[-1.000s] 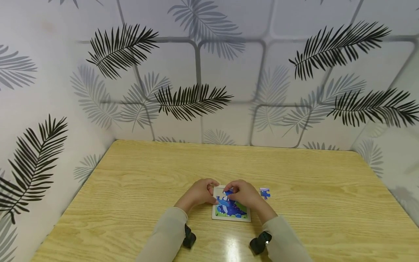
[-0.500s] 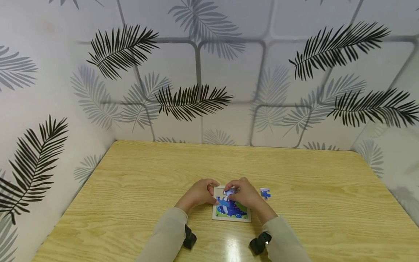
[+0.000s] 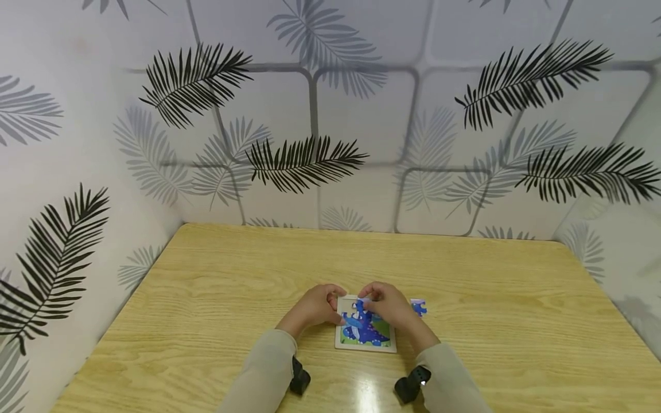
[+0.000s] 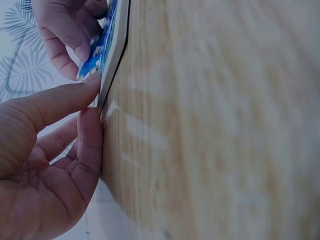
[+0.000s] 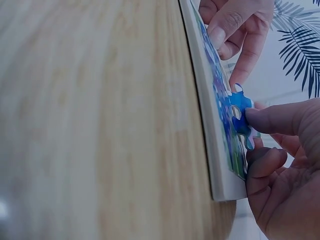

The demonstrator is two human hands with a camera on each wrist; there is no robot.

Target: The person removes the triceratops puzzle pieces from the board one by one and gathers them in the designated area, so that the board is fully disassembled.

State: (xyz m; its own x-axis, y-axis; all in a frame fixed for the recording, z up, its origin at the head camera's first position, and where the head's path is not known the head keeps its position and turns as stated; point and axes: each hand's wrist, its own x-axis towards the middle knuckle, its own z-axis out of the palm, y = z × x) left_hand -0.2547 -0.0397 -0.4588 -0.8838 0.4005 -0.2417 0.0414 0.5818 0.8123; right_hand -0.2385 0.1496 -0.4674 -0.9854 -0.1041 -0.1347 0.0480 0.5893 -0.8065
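Observation:
A small framed jigsaw puzzle (image 3: 365, 347) with a blue dinosaur picture lies on the table. At its left edge is my left hand (image 3: 312, 305), holding the frame between thumb and fingers. My right hand (image 3: 391, 306) pinches a blue puzzle piece (image 5: 241, 112) between thumb and fingers over the upper part of the board. In the right wrist view this piece stands tilted against the board, its knobs overlapping the picture. A pale bare patch (image 3: 348, 304) shows in the frame's upper left. The lower part of the picture is filled with pieces.
Just right of my right hand lies a loose blue and lilac puzzle piece (image 3: 419, 306), partly covered by the hand. The wood-grain table (image 3: 206, 275) runs back to a wall (image 3: 361, 126) with a leaf pattern. Both wrists carry black cameras.
My right hand has shifted slightly right and its fingertips have moved on the pinched piece, which has changed its tilt. It now covers more of the loose piece. My left hand stays on the frame.

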